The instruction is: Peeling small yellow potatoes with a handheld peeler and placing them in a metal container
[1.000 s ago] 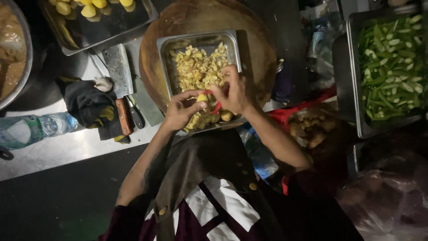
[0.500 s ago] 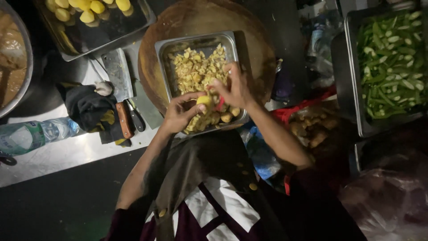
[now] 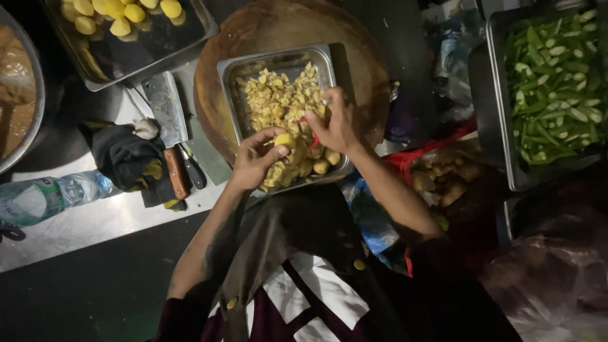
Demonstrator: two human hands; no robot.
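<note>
Left hand (image 3: 253, 158) pinches a potato (image 3: 284, 140) — right hand (image 3: 335, 123) grips, seemingly, a red peeler (image 3: 313, 142).

The room is dim, lit mainly from above on a steel bench (image 3: 95, 218) whose bare metal gleams pale. Below its edge the dark floor (image 3: 82, 297) falls into shadow.
</note>
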